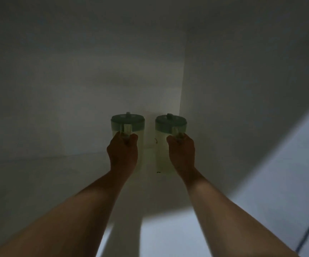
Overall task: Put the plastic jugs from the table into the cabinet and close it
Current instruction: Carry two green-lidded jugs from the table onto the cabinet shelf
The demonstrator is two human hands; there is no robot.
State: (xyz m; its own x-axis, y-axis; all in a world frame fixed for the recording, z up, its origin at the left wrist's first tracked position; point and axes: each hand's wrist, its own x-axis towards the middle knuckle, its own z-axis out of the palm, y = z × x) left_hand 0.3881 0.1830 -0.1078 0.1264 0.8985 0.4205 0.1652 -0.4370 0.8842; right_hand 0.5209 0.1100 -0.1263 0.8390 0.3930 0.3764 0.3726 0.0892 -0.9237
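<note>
Mid-frame, deep in the dim cabinet (76, 89): your left hand (122, 151) is wrapped round the left jug (128, 125) handle, your right hand (182, 152) round the right jug (170, 125), side by side, upright to stand steady

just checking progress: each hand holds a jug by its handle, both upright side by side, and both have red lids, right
Not quite: the lids are green, not red, as the head view shows. The rest holds: the left hand grips the left jug and the right hand grips the right jug, upright side by side.
</note>
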